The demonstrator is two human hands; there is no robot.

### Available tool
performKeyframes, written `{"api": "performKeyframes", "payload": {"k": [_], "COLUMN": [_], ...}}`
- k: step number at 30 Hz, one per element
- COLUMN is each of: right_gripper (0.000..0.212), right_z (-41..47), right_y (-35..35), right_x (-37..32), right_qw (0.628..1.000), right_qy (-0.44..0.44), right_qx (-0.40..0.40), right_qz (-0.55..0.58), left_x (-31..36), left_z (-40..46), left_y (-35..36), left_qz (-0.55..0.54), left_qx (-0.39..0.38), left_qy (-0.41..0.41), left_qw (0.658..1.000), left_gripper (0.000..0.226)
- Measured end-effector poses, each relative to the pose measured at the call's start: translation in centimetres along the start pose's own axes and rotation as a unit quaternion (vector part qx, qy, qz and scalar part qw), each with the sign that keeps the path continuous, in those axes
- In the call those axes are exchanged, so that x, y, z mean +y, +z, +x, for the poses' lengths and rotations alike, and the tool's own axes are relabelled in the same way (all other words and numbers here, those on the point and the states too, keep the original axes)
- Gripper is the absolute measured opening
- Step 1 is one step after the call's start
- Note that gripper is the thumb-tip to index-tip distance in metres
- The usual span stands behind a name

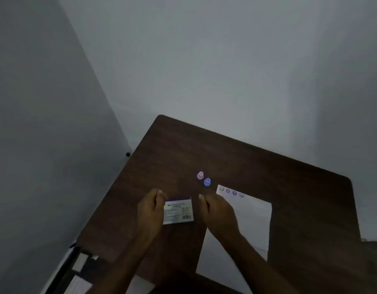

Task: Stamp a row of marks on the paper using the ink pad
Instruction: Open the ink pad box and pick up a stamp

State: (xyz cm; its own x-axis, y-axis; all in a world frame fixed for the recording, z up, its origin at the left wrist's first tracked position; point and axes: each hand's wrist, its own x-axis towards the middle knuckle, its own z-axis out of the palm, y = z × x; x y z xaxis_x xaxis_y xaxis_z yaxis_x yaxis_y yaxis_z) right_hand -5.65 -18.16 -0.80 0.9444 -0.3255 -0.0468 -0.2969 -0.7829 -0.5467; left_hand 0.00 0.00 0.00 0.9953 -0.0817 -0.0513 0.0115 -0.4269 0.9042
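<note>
Dark wood desk (289, 209), four marks already seen on the paper (253, 219).
Ink pad (178, 210) (closed) is flanked by left hand (150, 209) and right hand (217, 211), both loosely curled, nothing gripped; blue stamp (207, 182) could be toppled.

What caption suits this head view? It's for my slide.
Four stamped marks line the paper; both stamps stand idle beside the ink pad.

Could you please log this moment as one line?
marks on paper: four | stamps: standing free | ink pad: closed | left hand: at pad | right hand: empty
</note>
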Motion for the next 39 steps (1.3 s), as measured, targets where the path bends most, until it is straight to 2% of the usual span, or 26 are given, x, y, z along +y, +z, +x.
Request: {"api": "performKeyframes", "payload": {"k": [4, 8, 12, 18, 25, 31, 39], "right_gripper": [0.023, 0.022, 0.02, 0.018, 0.02, 0.023, 0.019], "right_z": [-1.4, -1.8, -1.9, -2.3, -2.5, -2.4, -0.4], "right_y": [3.4, 5.7, 7.2, 8.6, 9.1, 8.7, 7.1], "right_x": [0.6, 1.4, 1.7, 2.2, 2.3, 1.8, 1.8], "right_qw": [0.991, 0.986, 0.978, 0.967, 0.968, 0.977, 0.988], "right_qy": [0.066, 0.088, 0.132, 0.186, 0.186, 0.15, 0.092], "right_qx": [-0.118, -0.129, -0.137, -0.122, -0.104, -0.094, -0.064], "right_qz": [0.014, 0.053, 0.089, 0.126, 0.13, 0.123, 0.107], "left_x": [-4.8, -8.7, -10.9, -10.7, -10.1, -9.4, -7.1], "left_z": [-2.1, -2.9, -3.2, -3.4, -3.7, -4.1, -2.4], "left_y": [0.5, 0.7, 0.8, 0.8, 1.2, 1.2, 0.2], "left_qz": [-0.011, 0.021, 0.051, 0.062, 0.042, 0.031, 0.022], "left_qx": [-0.042, -0.078, -0.084, -0.117, -0.123, -0.113, -0.085], "left_qy": [-0.111, -0.143, -0.183, -0.151, -0.168, -0.176, -0.109], "left_qw": [0.993, 0.986, 0.978, 0.98, 0.977, 0.977, 0.99], "left_gripper": [0.026, 0.021, 0.034, 0.04, 0.05, 0.05, 0.046]}}
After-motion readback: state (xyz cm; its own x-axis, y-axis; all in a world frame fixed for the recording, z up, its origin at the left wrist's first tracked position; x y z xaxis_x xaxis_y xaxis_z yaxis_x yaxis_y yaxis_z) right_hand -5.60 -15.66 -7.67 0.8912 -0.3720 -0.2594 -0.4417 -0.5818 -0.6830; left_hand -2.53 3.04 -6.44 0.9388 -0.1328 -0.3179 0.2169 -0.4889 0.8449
